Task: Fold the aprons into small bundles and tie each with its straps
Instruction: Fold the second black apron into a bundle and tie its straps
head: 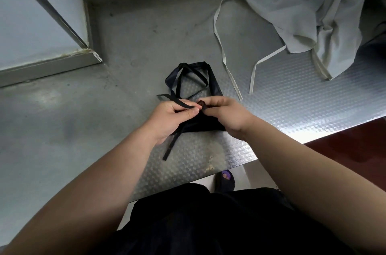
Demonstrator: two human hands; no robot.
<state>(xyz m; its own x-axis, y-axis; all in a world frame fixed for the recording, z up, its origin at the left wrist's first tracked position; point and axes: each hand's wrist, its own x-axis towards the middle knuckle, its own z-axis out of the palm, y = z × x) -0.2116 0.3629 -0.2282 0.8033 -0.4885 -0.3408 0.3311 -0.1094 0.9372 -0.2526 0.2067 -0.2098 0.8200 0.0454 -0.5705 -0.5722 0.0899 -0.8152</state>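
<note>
A black apron lies folded into a small bundle on the steel table, mostly hidden under my hands. Its black straps loop out beyond it, and one strap end trails toward the table's near edge. My left hand pinches a strap between thumb and fingers over the bundle. Just to its right, fingertips nearly touching, my right hand pinches another part of the strap. A grey apron lies crumpled and unfolded at the far right, with its pale straps trailing across the table toward the black one.
The table has an embossed metal surface and its front edge runs diagonally at the right. A raised steel ledge and wall panel stand at the far left. Below the edge are the floor, my dark clothing and a sandalled foot.
</note>
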